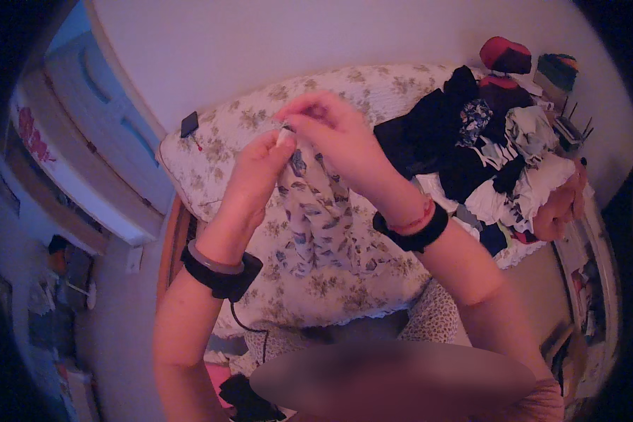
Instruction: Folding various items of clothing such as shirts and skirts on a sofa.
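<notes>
A light cloth garment [316, 227] with a dark leaf-like print hangs from my hands, its lower part spread over a floral quilted bedspread [327, 287]. My left hand [264, 163] pinches the garment's top edge between thumb and fingers. Close against it, my right hand [332, 126] has its fingertips bent onto the same edge. A small dark bit shows between the two hands, too small to name. What my right fingers cover is hidden. Black bands circle both wrists, and a cable runs down from the left one.
Heaped clothes [453, 142] lie on the bed's right side. Behind them are a red and black cap [506, 55] and a device with antennas [569, 132]. A dark phone-like object [189, 124] rests at the far left corner. A blue door [100, 95] stands left.
</notes>
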{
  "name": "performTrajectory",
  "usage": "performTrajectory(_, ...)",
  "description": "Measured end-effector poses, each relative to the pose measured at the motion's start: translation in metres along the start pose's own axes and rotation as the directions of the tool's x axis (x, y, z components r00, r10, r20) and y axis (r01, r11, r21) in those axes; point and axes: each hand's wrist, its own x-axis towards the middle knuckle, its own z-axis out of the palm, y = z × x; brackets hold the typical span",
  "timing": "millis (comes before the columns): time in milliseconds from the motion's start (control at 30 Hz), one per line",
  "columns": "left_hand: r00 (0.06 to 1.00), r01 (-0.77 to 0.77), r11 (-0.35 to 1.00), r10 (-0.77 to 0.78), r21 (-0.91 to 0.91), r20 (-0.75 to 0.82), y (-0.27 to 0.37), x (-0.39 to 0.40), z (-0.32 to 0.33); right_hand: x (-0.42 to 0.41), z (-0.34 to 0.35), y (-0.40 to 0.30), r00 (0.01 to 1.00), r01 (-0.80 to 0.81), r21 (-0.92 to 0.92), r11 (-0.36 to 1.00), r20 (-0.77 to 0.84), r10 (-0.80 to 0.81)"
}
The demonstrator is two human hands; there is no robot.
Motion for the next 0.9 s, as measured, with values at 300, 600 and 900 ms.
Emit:
performTrajectory(300, 0.983, -0.183, 0.952, 0.184, -0.245, -0.022, 0.046, 0.046, -0.031, -0.188, -0.014, 0.105, 0.987, 0.065, -0.654, 0.754, 0.154, 0.049)
performTrajectory(600, 0.91, -0.117, 0.764, 0.339, -0.635, 0.24, 0.103, 0.023, -0.058, -0.209, -0.087, 0.127, 0.835, -0.516, -0.243, 0.822, -0.358, 0.418)
performTrajectory(900, 0.938, -0.147, 0.811, 0.296, -0.566, 0.179, 0.118, -0.006, -0.065, -0.167, -0.078, 0.111, 0.584, -0.782, 0.406, 0.473, 0.213, 0.783)
